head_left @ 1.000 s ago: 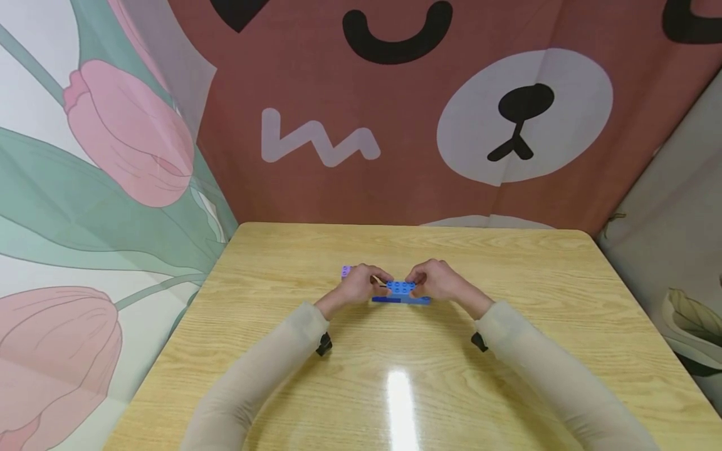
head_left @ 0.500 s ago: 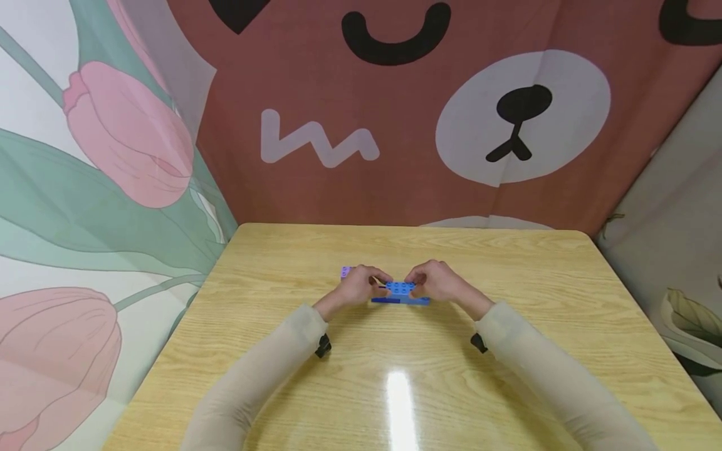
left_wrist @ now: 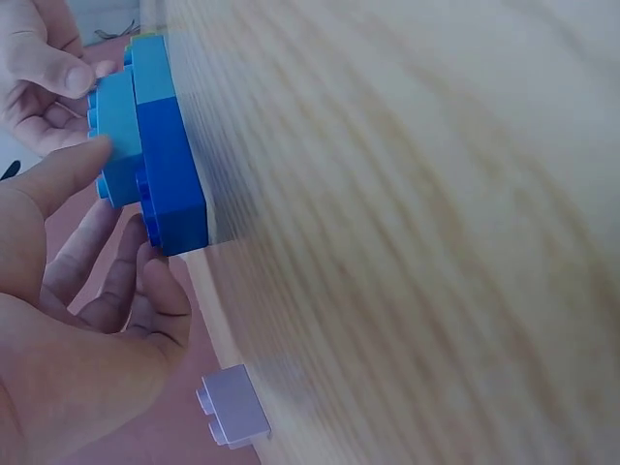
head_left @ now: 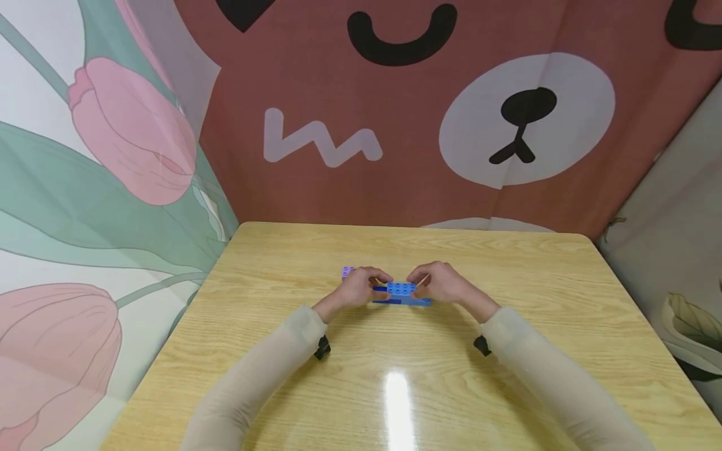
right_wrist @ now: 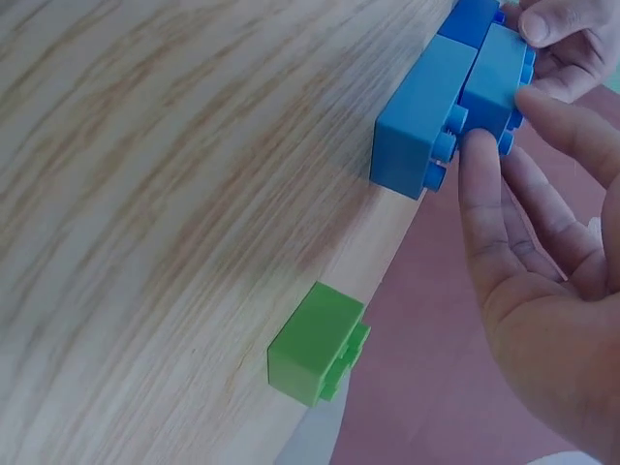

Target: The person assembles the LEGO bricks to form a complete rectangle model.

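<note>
A light blue toy building brick (head_left: 401, 289) sits on top of a row made of a dark blue brick (left_wrist: 174, 165) and another light blue brick (right_wrist: 421, 121). My left hand (head_left: 359, 287) holds the top brick from its left end, the thumb along the near side and the fingers behind. From the opposite end my right hand (head_left: 442, 282) holds the same brick between thumb and fingers. In the right wrist view the right index fingertip (right_wrist: 480, 145) lies at the brick's end, beside the lower brick's studs. The hands partly cover the lower row in the head view.
A purple brick (head_left: 346, 272) stands on the wooden table (head_left: 316, 388) just beyond my left hand. The right wrist view shows a green brick (right_wrist: 315, 344) near the far table edge. Behind the table hangs a printed cloth (head_left: 316, 200).
The hands stay at the bricks. My right fingers have spread slightly, with a gap showing between them, and more dark blue shows by my left fingers. The head view has shifted a little.
</note>
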The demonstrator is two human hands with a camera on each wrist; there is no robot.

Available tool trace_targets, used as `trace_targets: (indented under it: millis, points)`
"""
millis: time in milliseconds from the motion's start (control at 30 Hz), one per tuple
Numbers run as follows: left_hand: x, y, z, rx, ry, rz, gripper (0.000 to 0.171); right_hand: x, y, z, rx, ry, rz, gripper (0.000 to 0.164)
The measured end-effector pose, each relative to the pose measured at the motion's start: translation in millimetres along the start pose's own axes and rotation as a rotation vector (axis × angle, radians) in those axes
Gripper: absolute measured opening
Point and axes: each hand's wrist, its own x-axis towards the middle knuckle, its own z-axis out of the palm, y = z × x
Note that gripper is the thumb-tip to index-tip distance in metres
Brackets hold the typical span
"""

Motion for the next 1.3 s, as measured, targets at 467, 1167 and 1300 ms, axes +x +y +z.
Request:
trace_targets:
  millis: [467, 1167, 1300]
  points:
    - [1.2, -1.1, 3.0, 0.018, -0.022, 0.000, 0.033, -12.9, 10.3, -13.2, -0.011, 0.078, -0.042, 0.030]
    - [0.6, -3.9, 5.3, -0.015, -0.040, -0.011, 0.032, -32.9, 40.5, -33.1, -0.021, 0.184, -0.013, 0.028]
    - [0.2, -4.6, 5.4, -0.033, -0.045, -0.012, 0.032, -33.7, 48.4, -35.4, -0.035, 0.209, -0.001, 0.026]
